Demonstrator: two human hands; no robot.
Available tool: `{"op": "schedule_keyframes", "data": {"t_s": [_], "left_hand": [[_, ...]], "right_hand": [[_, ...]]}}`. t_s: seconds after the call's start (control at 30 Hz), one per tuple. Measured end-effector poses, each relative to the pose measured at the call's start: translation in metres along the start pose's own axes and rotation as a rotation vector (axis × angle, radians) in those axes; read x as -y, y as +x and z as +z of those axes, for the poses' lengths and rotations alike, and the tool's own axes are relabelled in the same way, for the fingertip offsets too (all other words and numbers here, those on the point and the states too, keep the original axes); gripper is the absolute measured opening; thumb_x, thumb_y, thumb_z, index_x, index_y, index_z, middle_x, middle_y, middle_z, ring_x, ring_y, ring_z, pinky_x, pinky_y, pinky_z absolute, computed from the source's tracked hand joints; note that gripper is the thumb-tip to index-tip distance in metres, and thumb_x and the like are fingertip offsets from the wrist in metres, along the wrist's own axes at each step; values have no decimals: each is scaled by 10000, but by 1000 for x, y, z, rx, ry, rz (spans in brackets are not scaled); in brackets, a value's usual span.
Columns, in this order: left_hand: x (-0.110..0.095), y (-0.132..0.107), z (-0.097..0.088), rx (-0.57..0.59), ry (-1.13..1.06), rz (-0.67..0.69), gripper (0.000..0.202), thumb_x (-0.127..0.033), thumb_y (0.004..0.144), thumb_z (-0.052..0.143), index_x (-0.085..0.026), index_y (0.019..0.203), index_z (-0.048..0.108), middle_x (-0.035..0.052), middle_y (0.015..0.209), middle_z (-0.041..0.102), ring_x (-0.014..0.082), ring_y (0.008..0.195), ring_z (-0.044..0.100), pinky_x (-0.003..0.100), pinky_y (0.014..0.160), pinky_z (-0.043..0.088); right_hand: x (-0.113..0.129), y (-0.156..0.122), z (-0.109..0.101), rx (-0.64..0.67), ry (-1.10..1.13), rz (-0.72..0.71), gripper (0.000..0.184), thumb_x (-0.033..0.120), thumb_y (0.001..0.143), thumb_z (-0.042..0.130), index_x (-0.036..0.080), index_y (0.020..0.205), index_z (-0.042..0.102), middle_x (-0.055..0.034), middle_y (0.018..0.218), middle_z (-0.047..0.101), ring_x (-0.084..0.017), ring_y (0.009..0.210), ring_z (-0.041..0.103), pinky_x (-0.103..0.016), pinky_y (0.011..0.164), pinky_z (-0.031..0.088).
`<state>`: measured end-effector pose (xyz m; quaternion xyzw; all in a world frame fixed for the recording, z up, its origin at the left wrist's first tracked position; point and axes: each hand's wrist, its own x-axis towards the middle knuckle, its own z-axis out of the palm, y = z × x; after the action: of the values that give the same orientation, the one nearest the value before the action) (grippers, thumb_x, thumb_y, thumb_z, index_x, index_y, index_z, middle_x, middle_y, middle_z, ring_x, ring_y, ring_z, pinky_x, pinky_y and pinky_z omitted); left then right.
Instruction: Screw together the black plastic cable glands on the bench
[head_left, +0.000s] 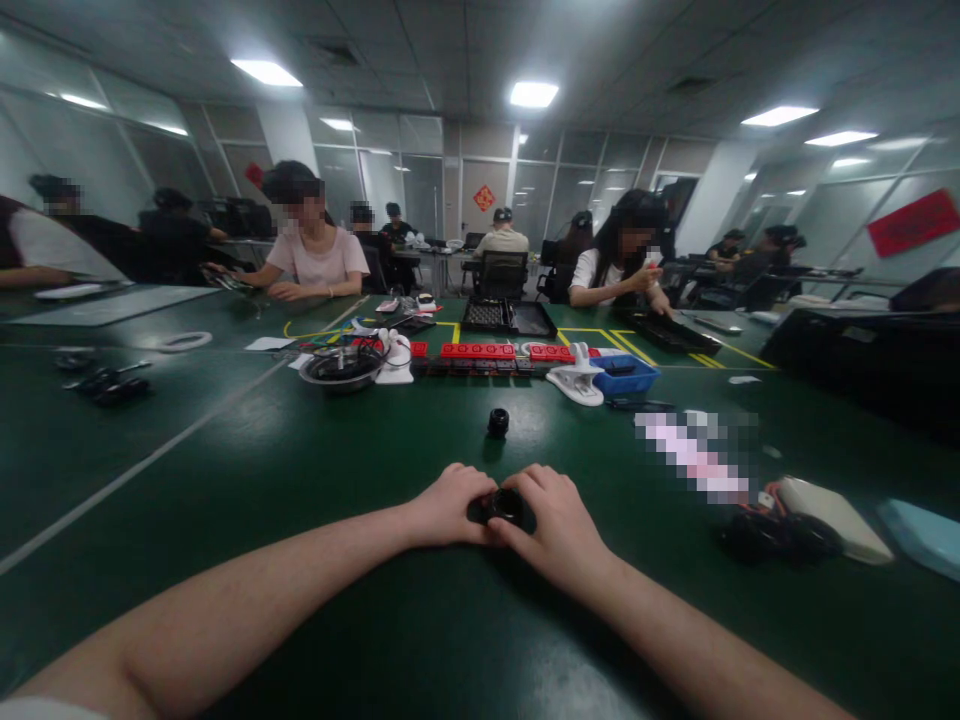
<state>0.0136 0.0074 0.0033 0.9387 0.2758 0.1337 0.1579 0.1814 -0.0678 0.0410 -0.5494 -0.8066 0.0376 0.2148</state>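
Between my two hands, low over the green table (360,600), is a black ring-shaped part (507,506) with a round opening facing up. My left hand (454,505) closes on its left side, and part of the black piece shows under the thumb. On the right side, my right hand (553,520) grips it with thumb and fingers curved around. Its lower portion is hidden by the hands. Just beyond them stands a small black cylindrical piece (498,422), upright and apart from both hands.
Across the table run red socket strips (478,351), flanked by a metal bowl (341,368), white clip stands (577,378) and a blue bin (625,376). Headphones (780,535) and a beige box (834,518) lie right. Two people (319,245) work opposite.
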Motion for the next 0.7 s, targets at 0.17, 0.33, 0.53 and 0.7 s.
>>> {"op": "schedule_keyframes", "data": {"t_s": [0.17, 0.33, 0.53, 0.7], "left_hand": [[-1, -1, -2, 3, -20, 6, 402, -523, 684, 616, -196, 908, 548, -6, 823, 571, 189, 798, 513, 307, 753, 333], [0, -1, -2, 1, -29, -5, 457, -558, 662, 623, -188, 920, 546, 7, 864, 576, 194, 824, 518, 311, 762, 334], [0, -1, -1, -13, -53, -6, 463, -533, 647, 651, -185, 935, 549, 13, 878, 571, 200, 837, 518, 321, 784, 332], [0, -1, -2, -11, -52, -27, 451, -527, 638, 659, -178, 904, 553, 7, 832, 566, 192, 789, 514, 313, 751, 337]], "right_hand": [[-3, -1, -16, 118, 54, -162, 309, 209, 759, 557, 227, 1068, 545, -46, 1012, 568, -201, 904, 462, -353, 777, 365], [-8, 1, -23, 203, 110, -274, 413, 99, 775, 466, 235, 1164, 506, -22, 1156, 558, -207, 957, 447, -376, 827, 362], [-18, 2, -22, 225, 157, -332, 513, 57, 772, 402, 268, 1238, 437, 11, 1235, 510, -221, 1139, 378, -428, 942, 308], [-19, -1, -17, 176, 188, -277, 533, 142, 764, 488, 237, 1275, 376, -25, 1240, 498, -232, 1174, 361, -454, 981, 269]]}}
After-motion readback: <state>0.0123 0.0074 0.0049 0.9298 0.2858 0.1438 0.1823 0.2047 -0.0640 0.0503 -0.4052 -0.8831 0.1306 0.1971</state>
